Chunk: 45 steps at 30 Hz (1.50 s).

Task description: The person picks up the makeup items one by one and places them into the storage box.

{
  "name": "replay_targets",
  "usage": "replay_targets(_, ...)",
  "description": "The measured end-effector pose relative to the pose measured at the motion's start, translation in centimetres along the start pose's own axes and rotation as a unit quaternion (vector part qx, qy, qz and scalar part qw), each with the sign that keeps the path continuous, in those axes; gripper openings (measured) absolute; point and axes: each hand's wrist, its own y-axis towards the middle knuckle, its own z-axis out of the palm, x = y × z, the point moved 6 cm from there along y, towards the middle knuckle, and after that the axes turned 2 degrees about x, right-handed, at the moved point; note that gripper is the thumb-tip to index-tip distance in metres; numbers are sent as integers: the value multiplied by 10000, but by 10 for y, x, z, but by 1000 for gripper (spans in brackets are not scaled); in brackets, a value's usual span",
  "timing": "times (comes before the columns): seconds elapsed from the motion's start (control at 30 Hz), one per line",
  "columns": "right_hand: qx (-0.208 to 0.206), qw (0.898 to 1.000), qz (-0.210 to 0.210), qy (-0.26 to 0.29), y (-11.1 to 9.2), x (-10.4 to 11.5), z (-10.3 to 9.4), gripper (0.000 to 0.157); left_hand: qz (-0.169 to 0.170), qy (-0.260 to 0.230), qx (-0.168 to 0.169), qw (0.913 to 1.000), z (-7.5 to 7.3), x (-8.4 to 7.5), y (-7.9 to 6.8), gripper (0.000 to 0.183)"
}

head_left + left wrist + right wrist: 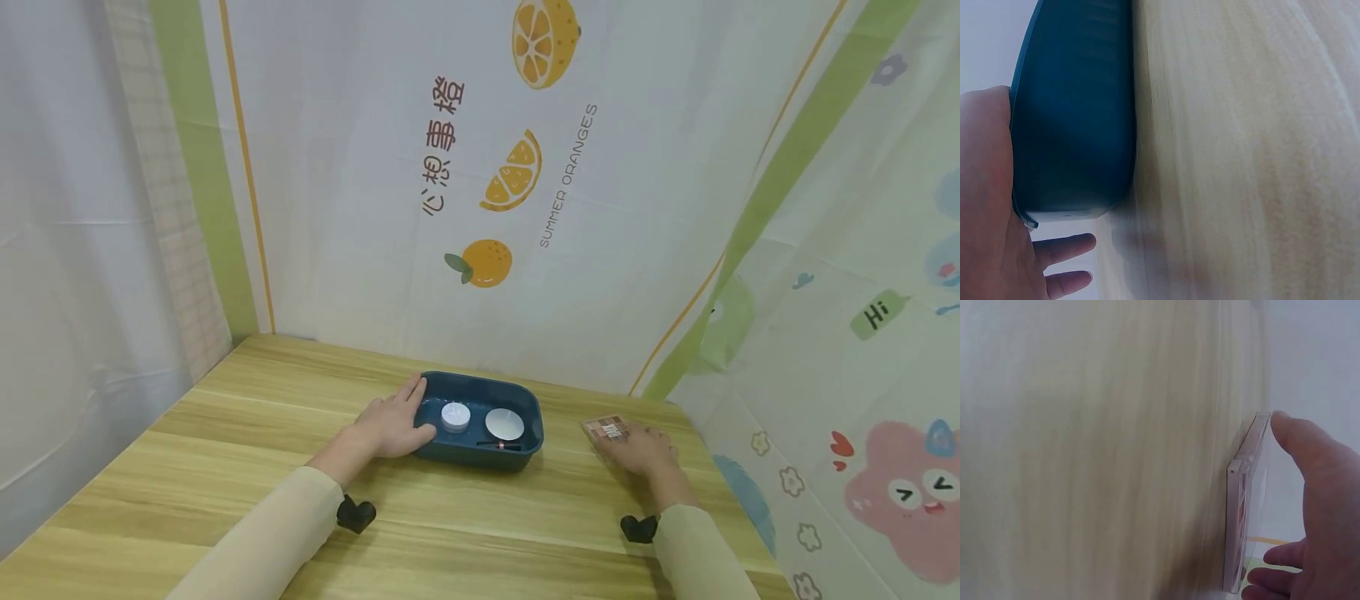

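A dark blue basin [472,454] sits toward the back of the table. My left hand [393,423] rests over its left end, thumb across the near rim and fingers by the far corner. In the left wrist view, two straight fingers [1065,249] extend past the basin's end wall. Inside lie a small white round jar [456,414], a flat white round disc [505,423] and a thin black stick [497,446] with a pinkish band. To the right, my right hand [645,450] holds a flat clear-lidded makeup palette [1235,512], thumb and fingers at its edges.
The wood-grain table [480,533] runs back to a white curtain [360,208] printed with oranges. A second patterned curtain [840,400] borders the right side. Black wrist mounts [356,514] sit under both forearms.
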Motion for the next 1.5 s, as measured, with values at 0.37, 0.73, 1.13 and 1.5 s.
replay_targets(0.37,236,9997,114,-10,3,-12,6,122,-8,35,-11,10000,1,2,0,95)
replay_targets(0.73,214,9995,215,-53,3,-15,6,122,-35,52,-6,10000,2,2,0,95)
replay_targets(1.13,92,9997,176,-131,5,-12,6,116,17,-44,-48,10000,-1,0,-2,94)
replay_targets(1.5,81,9993,224,-299,9,-16,6,118,25,-53,-61,10000,-3,-3,-5,94)
